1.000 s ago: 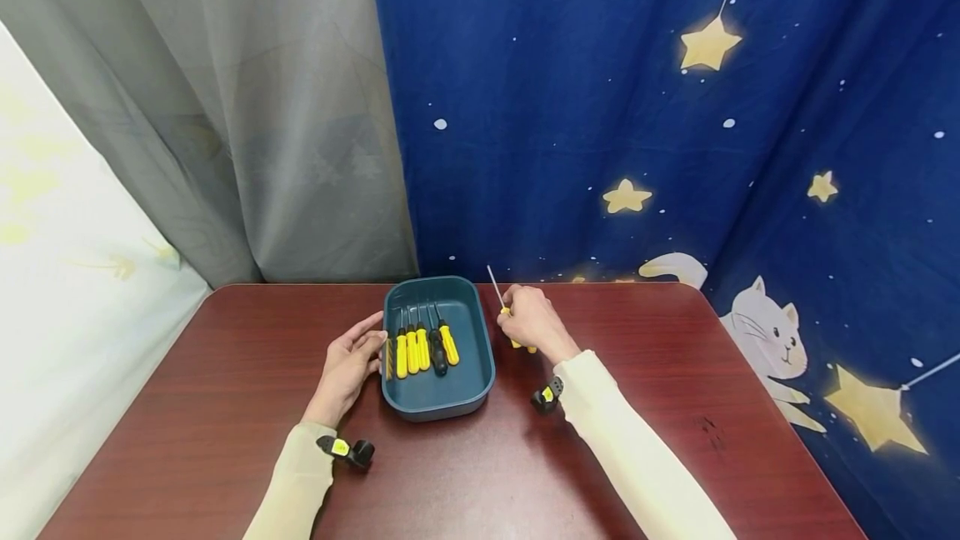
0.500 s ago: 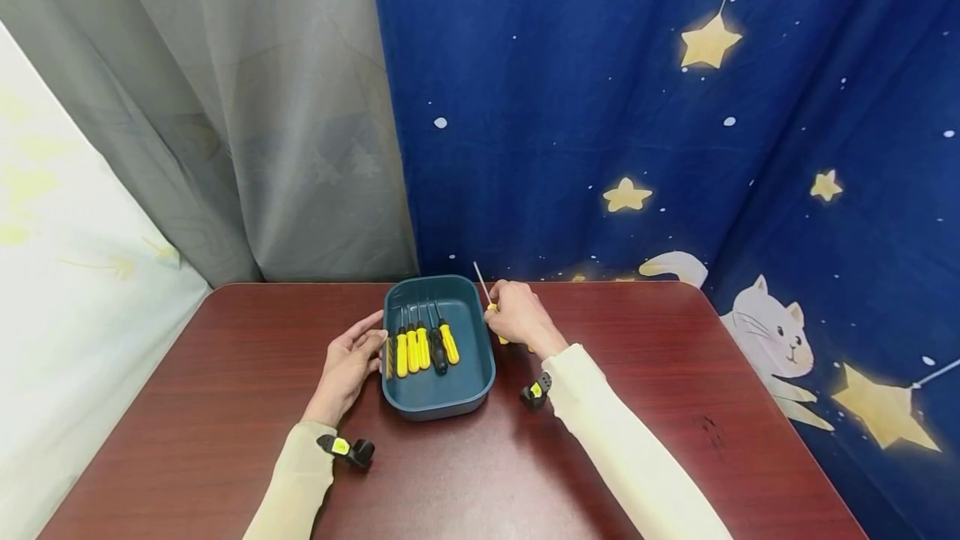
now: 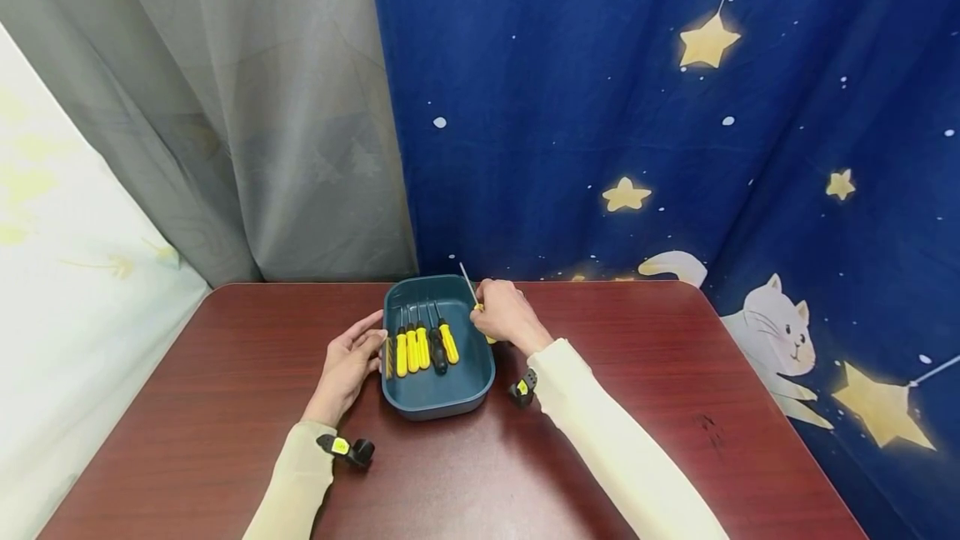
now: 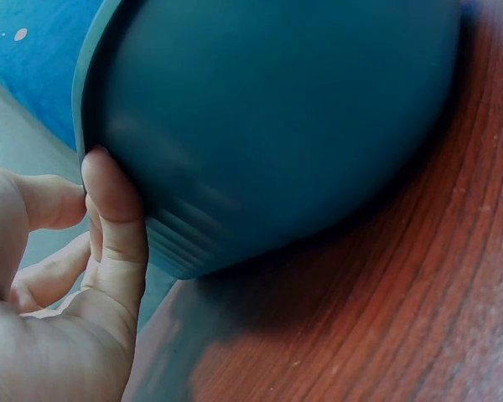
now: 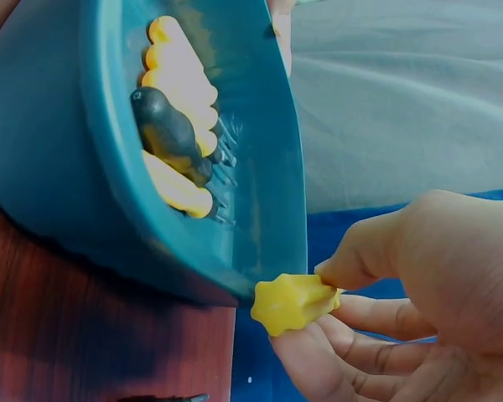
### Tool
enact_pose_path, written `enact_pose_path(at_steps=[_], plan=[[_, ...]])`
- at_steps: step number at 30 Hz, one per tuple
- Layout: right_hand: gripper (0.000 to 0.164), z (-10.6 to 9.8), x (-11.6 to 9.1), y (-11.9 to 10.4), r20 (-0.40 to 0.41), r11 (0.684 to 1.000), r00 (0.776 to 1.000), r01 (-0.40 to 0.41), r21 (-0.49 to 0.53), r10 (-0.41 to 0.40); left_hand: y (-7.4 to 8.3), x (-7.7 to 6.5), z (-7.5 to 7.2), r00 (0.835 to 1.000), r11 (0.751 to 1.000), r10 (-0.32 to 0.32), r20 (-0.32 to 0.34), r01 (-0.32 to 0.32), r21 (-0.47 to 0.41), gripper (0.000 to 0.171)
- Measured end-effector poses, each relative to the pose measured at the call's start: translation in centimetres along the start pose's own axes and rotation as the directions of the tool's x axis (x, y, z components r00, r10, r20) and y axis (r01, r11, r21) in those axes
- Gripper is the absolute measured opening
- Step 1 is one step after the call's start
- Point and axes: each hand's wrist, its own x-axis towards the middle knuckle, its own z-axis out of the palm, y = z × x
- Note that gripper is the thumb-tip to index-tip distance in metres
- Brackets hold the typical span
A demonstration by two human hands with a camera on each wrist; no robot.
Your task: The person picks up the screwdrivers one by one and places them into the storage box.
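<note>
A dark teal plastic bin [image 3: 435, 396] stands near the table's far edge. At its left rim my left hand [image 3: 345, 369] pinches the wall; in the left wrist view the thumb [image 4: 116, 188] lies against the outer side. Inside the bin, several yellow-handled screwdrivers [image 3: 412, 352] and a black-handled screwdriver [image 3: 438, 354] lie side by side, shafts pointing away. My right hand [image 3: 510, 317] is at the right rim and holds another screwdriver [image 5: 287, 303], its yellow fluted handle between thumb and fingers. That shaft slants up and away to the left, across the bin's far right corner in the head view.
A dark red wood-grain table [image 3: 247, 407] bears the bin. A thin dark rod with a metal tip [image 5: 172, 398] shows at the bottom of the right wrist view. Grey [image 3: 315, 148] and blue starry curtains [image 3: 540, 148] hang behind the table.
My right hand has moved left with the screwdriver, from beside the bin to its right rim. My left hand and the bin have stayed in place.
</note>
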Motion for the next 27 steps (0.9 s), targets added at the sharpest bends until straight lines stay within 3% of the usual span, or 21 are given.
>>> enact_pose_path(at_steps=[6, 10, 13, 27], plan=[[0.005, 0.3, 0.1, -0.9, 0.035, 1.000, 0.999, 0.002, -0.027, -0.001, -0.1, 0.1, 0.0, 1.000, 1.000, 0.001, -0.002, -0.001, 0.004, 0.048], [0.026, 0.5, 0.3, -1.6, 0.062, 0.999, 0.998, -0.003, -0.041, 0.006, -0.1, 0.0, 0.0, 1.000, 1.000, 0.004, -0.002, -0.004, 0.004, 0.048], [0.033, 0.6, 0.4, -2.1, 0.084, 0.998, 0.996, -0.028, -0.051, 0.032, -0.2, 0.1, 0.0, 1.000, 1.000, 0.005, -0.002, -0.005, 0.001, 0.048], [0.020, 1.7, 0.6, -4.4, 0.133, 0.974, 0.984, -0.091, -0.206, 0.120, -0.1, 0.1, -0.1, 1.000, 1.000, 0.005, 0.010, -0.005, -0.001, 0.048]])
